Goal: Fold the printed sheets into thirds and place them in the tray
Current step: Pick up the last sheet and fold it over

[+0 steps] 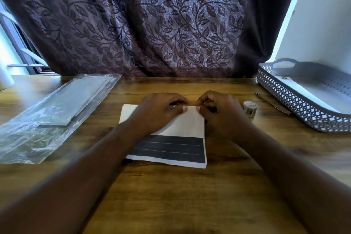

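While you work at the far edge of the sheet (pixel 190 121), the job reads as well short of finished for this piece. It lies flat on the wooden table (pixel 171 195) right in front of you. A white flap is already turned over most of it, and a dark printed band (pixel 167 148) is left bare along the near edge.

Your left hand (pixel 161 109) and right hand (pixel 222 112) sit close together at the middle of that far edge. The fingers of both are curled over it and the thumbs (pixel 183 108) are set on top of the paper, so both hands are pinching the sheet along the crease.

I judge that the first fold is laid and you are sharpening it. The near third still has to come up over the flap to make thirds, and then the piece has to go across to the tray (pixel 296 99), which stands well apart at the right end of the table.

The inside of the tray is washed out by glare, so I cannot tell whether any folded sheets lie in it yet. To your left a clear plastic sleeve (pixel 57 112) holds what look like more sheets, so more folding is probably waiting. A small roll of tape (pixel 250 107) sits between your right hand and the tray.
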Demonstrator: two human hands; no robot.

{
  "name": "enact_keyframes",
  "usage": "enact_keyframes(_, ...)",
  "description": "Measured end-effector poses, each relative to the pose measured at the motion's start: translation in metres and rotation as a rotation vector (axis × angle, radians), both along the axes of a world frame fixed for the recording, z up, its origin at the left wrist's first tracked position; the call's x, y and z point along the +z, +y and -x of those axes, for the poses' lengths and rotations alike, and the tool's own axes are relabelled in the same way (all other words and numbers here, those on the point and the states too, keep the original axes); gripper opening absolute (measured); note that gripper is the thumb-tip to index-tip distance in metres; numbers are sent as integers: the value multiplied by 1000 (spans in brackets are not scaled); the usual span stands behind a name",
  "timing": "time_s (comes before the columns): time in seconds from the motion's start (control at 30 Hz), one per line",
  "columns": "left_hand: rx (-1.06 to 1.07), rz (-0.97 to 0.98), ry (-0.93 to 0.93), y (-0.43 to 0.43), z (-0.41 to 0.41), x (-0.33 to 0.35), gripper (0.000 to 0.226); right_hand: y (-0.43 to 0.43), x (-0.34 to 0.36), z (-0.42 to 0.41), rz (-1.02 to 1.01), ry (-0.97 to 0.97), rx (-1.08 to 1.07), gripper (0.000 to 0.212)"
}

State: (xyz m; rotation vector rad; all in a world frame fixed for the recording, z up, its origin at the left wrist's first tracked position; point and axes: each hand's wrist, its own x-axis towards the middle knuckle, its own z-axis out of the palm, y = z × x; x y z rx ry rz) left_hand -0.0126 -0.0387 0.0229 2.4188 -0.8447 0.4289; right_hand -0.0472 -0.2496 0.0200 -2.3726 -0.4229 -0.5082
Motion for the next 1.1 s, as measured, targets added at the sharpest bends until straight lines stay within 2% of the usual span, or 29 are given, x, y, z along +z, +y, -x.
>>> enact_keyframes(0.17,-15,-38,-92,-4,4,2,16,7,-2,1,9,-84,48,13)
enact_keyframes(0.63,147,-10,-34,43,-27,-2,13,-33,-2,-14,-83,53,-137,7)
enact_keyframes(0.83,200,51,59,57,-38,-8,11,-42,-4,-18,-69,71,-185,8)
enact_keyframes(0.93,190,153,106,55,-37,-7,9,-44,-5,-20,-69,62,-198,9)
enact_keyframes(1.1,223,268,156,61,-36,-5,20,-45,-6,-22,-109,53,-202,8)
